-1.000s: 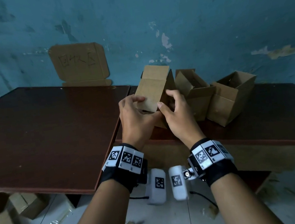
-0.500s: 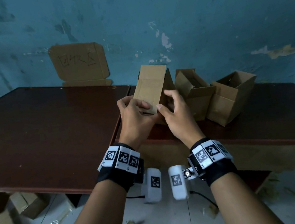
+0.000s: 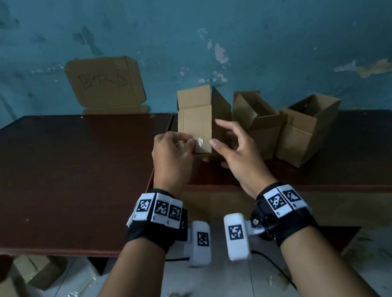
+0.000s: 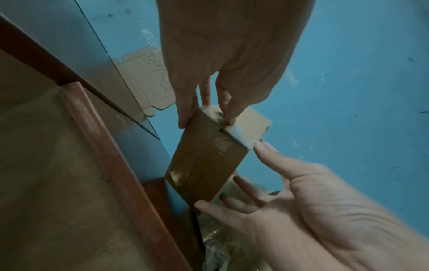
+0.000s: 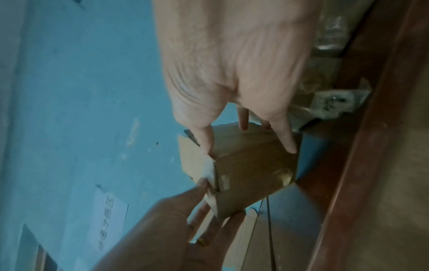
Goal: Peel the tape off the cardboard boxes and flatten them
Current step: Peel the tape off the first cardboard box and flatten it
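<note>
- Held up between both hands above the near edge of the table [image 3: 44,184]: small cardboard box [image 3: 196,120], its taped bottom face turned toward the wearer, its open flap [image 3: 194,96] away at the top.
- Left hand [image 3: 172,158] grasping: fingers curled, thumb and forefinger pinching the box's near lower corner right at a whitish scrap of tape [image 3: 200,142].
- In the left wrist view, left fingertips [image 4: 230,117] pressing on the lifted tape end at the seam edge.
- Right hand [image 3: 238,155] mostly released: fingers spread and lightly bent, thumb tip just beside the box's right edge, lower fingers cradling the underside; no closed grasp seen.
- Judged step: lifting the tape end on the bottom seam to strip it.
- To do it well: get a nail under the loose end, gather enough tape for a firm pinch, then pull low and along the seam rather than straight outward, to spare the card's surface layer.
- Better to brace with the right palm and fingers against the far side, countering the pull and keeping the box from twisting.
- Long axis of the box running up and slightly away from the hands, nearly upright, leaning a little leftward at the top; open end pointing up toward the wall [image 3: 273,24].
- Just right of the right hand, on the table: two more open boxes [image 3: 296,131], presumably next in line.
</note>
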